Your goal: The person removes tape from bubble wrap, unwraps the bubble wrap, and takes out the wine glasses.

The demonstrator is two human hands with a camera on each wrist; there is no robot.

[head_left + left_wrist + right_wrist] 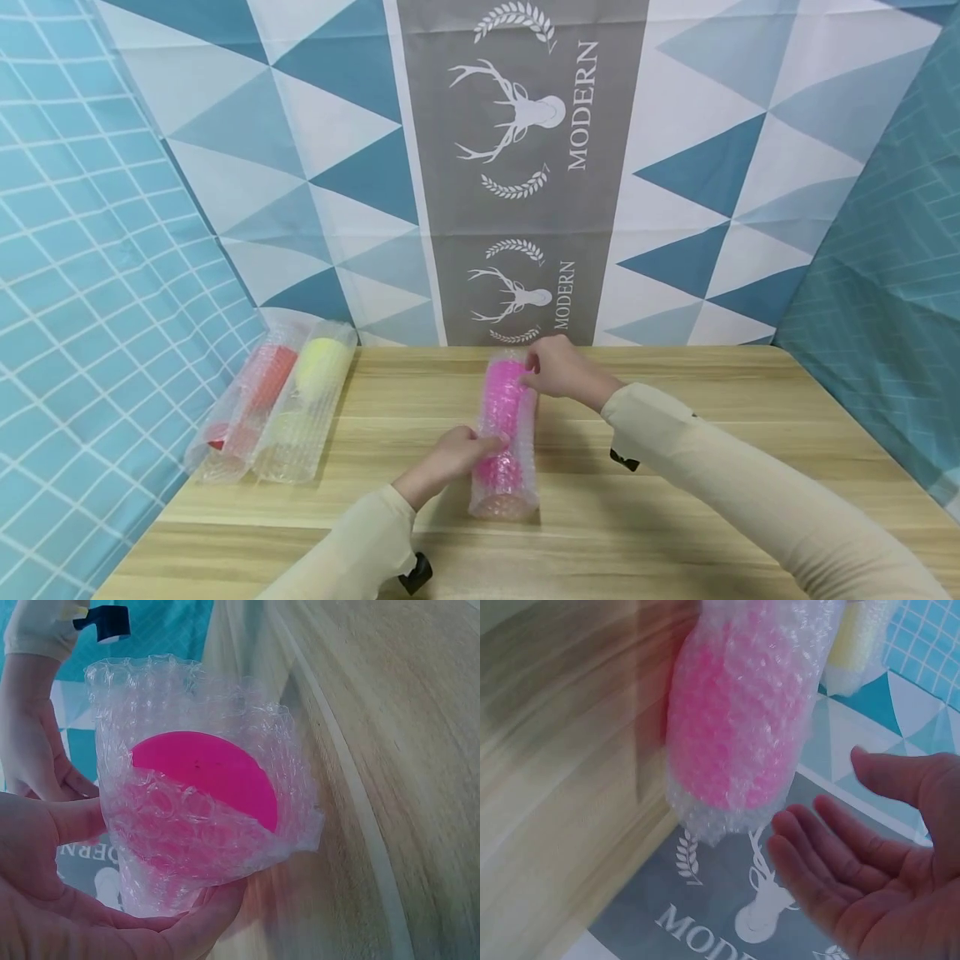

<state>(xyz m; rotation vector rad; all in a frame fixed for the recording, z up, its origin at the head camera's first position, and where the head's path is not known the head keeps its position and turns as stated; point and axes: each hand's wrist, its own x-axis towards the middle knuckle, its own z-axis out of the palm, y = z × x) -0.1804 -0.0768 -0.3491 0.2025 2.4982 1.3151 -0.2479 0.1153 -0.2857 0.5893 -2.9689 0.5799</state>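
A pink cylinder wrapped in bubble wrap (504, 433) lies lengthwise on the wooden table (675, 500). My left hand (453, 457) grips its near half from the left. In the left wrist view the thumb and curled fingers (202, 907) hold the wrapped pink cylinder (202, 787), and its flat pink end shows through the loose wrap. My right hand (557, 371) is at the far end of the roll. In the right wrist view the right hand (870, 877) is spread with relaxed fingers, just apart from the wrapped end (739, 720).
Two more bubble-wrapped rolls lie side by side at the table's far left, one red (251, 400) and one yellow (311, 392). A patterned cloth backdrop (525, 167) hangs close behind the table, with blue tiled panels on both sides.
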